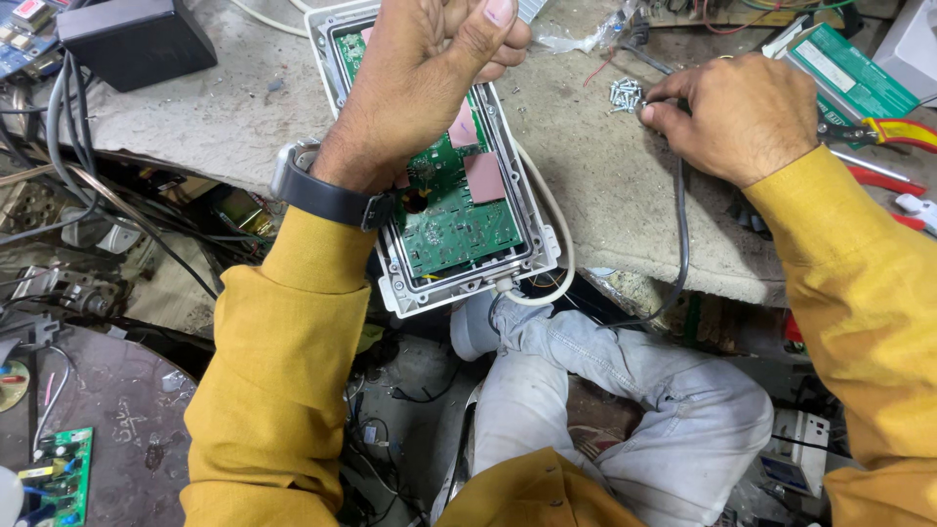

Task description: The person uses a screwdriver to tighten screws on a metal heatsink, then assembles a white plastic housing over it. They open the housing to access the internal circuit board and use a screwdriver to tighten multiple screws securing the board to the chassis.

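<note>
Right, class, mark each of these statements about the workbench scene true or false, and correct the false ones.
1. The right hand touches a small pile of screws. True.
2. The white enclosure has its lid on. False: it is open, showing a green circuit board.
3. The left hand is above the enclosure. True.
4. Blue-handled pliers lie at the right. False: the handles are red and yellow.
5. A watch sits on the right wrist. False: the left.
</note>
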Demonstrator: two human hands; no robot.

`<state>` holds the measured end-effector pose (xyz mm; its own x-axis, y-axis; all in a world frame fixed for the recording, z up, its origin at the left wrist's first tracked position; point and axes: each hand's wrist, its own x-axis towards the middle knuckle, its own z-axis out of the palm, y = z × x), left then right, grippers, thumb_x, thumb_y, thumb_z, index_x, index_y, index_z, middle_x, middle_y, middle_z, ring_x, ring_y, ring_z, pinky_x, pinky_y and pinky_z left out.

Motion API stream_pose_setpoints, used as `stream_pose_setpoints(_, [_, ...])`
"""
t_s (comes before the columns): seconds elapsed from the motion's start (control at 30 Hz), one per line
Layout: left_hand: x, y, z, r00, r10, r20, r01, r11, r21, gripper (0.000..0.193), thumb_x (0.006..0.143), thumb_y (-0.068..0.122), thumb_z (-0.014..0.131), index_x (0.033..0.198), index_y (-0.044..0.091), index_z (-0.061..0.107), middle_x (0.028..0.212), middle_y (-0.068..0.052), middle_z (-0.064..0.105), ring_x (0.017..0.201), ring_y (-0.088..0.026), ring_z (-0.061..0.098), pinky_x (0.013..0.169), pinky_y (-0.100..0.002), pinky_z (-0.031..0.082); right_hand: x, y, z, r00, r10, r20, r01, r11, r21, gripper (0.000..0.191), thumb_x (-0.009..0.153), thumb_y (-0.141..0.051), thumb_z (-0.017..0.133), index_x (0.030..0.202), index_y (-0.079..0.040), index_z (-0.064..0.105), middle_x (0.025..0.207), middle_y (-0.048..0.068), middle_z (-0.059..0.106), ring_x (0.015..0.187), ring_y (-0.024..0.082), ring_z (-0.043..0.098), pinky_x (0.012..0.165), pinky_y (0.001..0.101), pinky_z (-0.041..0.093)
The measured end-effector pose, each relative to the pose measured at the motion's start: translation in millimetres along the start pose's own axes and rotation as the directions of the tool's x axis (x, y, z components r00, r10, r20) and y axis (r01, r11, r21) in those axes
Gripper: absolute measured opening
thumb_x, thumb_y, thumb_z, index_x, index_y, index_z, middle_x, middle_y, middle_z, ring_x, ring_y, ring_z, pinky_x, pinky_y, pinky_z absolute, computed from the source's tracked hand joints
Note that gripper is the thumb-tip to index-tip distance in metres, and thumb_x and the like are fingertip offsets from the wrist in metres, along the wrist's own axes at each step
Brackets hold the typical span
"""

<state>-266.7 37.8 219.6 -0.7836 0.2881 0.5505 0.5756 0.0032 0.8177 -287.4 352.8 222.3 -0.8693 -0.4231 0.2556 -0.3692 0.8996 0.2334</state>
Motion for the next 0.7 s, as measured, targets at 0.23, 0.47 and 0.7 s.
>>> stream_pose_setpoints(0.23, [-0.8, -12.1, 1.7, 0.999, 0.035, 0.031, -0.034, 0.999, -0.041, 0.028, 0.119, 0.027, 0.056, 0.122, 0.001, 0.067, 0.111, -0.006, 0.073, 0.105, -0.014, 0.072, 0.093, -0.030, 0.061, 5.0, -2.1, 0.2, 1.000, -0.005, -0.004, 0.005, 0.999, -0.039, 0.028, 0.091, -0.049, 0.074, 0.113, -0.034, 0.080, 0.079, 0.009, 0.073, 0.072, 0.032, 0.070, 0.057, 0.0477, 0.054])
stream_pose_setpoints(0.47, [-8.1, -16.9, -0.1, 0.999, 0.022, -0.043, -0.019, 0.998, 0.063, 0.021, 0.110, 0.018, 0.062, 0.115, 0.001, 0.073, 0.103, -0.002, 0.079, 0.098, -0.011, 0.076, 0.088, -0.028, 0.063, -5.8, -0.9, 5.2, 0.958, -0.197, -0.210, 0.122, 0.938, -0.324, 0.020, 0.097, -0.054, 0.072, 0.103, -0.037, 0.080, 0.068, -0.007, 0.068, 0.064, 0.014, 0.066, 0.053, 0.0319, 0.050])
stream_pose_setpoints(0.7, [-6.5, -18.2, -0.2, 0.998, 0.049, -0.038, -0.040, 0.975, 0.217, 0.021, 0.108, 0.020, 0.064, 0.115, 0.002, 0.073, 0.100, -0.002, 0.079, 0.093, -0.010, 0.075, 0.082, -0.027, 0.062, -5.8, 1.3, 9.6, 0.942, -0.234, -0.242, 0.137, 0.924, -0.357, 0.019, 0.093, -0.055, 0.074, 0.098, -0.038, 0.080, 0.068, -0.007, 0.067, 0.065, 0.014, 0.065, 0.052, 0.0319, 0.049])
